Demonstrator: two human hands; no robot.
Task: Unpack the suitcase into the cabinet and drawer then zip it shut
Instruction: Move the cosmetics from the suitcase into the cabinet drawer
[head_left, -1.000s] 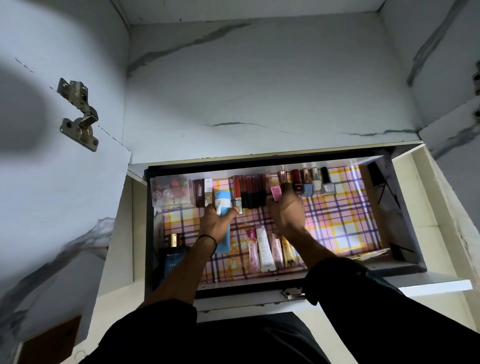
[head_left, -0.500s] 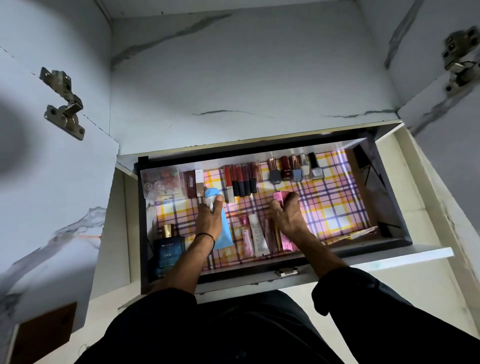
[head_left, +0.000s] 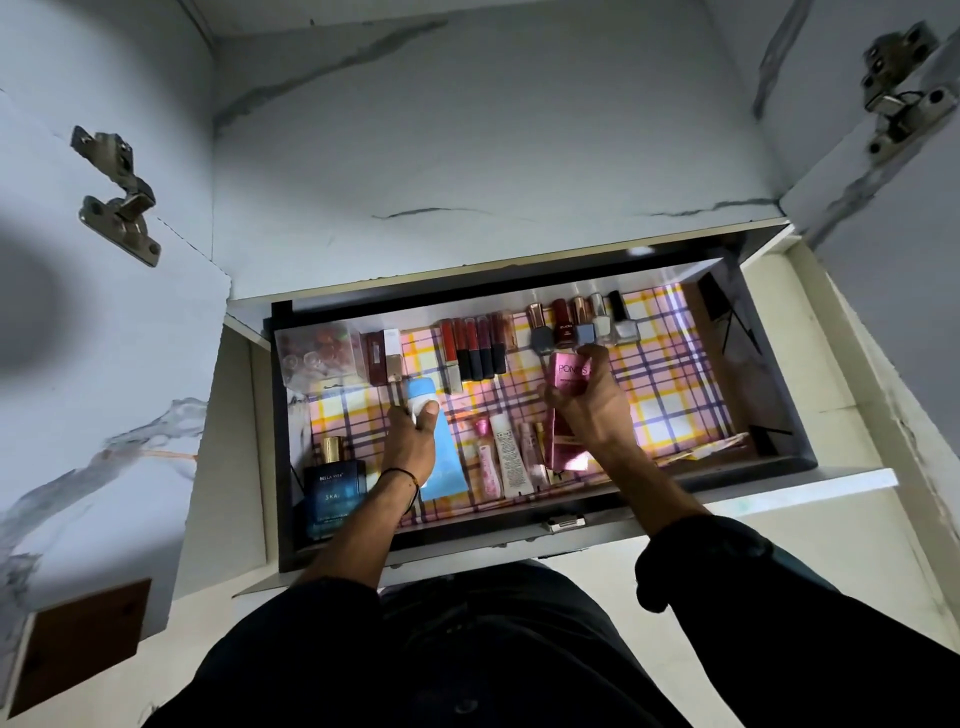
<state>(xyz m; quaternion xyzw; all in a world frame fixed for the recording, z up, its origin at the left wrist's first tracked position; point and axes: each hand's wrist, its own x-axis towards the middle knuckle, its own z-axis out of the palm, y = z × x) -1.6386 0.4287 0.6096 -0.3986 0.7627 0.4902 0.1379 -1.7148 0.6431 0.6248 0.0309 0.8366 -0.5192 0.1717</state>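
One blue tube (head_left: 445, 460) gripped (left hand (head_left: 412, 441)), one pink box (head_left: 567, 372) (right hand (head_left: 593, 410)).

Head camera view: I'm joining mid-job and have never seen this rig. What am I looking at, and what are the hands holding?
No machine here: these are a person's two bare hands, filmed by one camera worn on the head, looking down into an open drawer lined with plaid paper. The left hand grips a blue tube near its white cap; the right hand holds a pink box. Along the back are lipsticks and nail polish bottles; a blue perfume bottle sits front left.
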